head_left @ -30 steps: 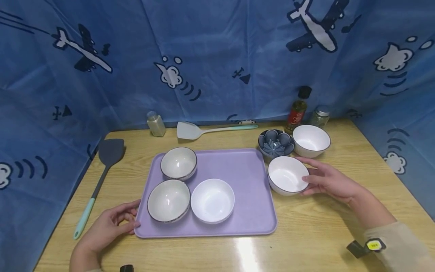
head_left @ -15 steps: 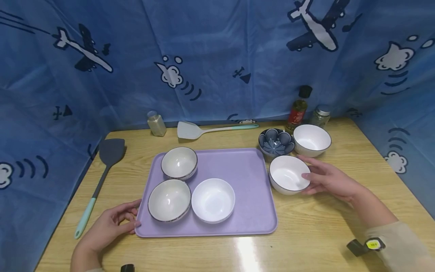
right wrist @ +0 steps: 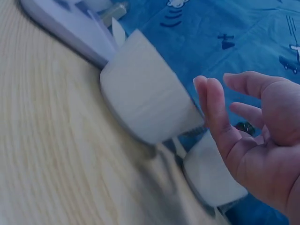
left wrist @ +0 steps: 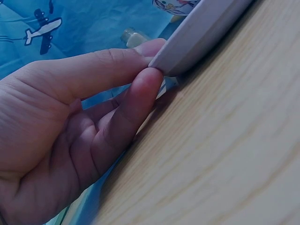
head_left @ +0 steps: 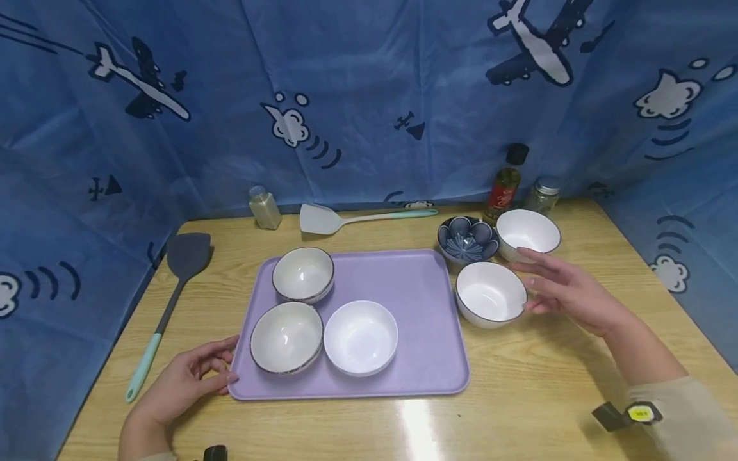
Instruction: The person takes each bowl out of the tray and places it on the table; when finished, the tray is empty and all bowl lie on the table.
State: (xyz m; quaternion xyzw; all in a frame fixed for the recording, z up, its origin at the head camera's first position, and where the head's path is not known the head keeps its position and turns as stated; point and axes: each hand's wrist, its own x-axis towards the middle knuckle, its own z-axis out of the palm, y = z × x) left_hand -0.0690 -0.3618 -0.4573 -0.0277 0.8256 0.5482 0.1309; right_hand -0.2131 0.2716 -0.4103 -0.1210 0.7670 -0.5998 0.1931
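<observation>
My left hand (head_left: 183, 383) pinches the left edge of a lilac tray (head_left: 423, 320); in the left wrist view the thumb and a finger meet at the tray's rim (left wrist: 197, 42). My right hand (head_left: 576, 291) is beside a white bowl (head_left: 489, 294) with a dark rim, its fingers loosely spread and holding nothing. That bowl stands just off the tray's right edge. In the right wrist view the fingertips are apart from the bowl's side (right wrist: 145, 89). On the tray are two cream bowls (head_left: 303, 275) with dark rims and a plain white bowl (head_left: 360, 339).
A dark flower-patterned bowl (head_left: 466, 240) and another white bowl (head_left: 527, 232) stand behind the right-hand bowl. Along the back are an oil bottle (head_left: 503, 189), a jar (head_left: 543, 195), a shaker (head_left: 264, 208) and a white spatula (head_left: 323, 219). A dark spatula (head_left: 187, 256) lies at left.
My right hand has let go of the white bowl and drawn back slightly to the right, its thumb leaving the rim. The left hand and tray have stayed put.
</observation>
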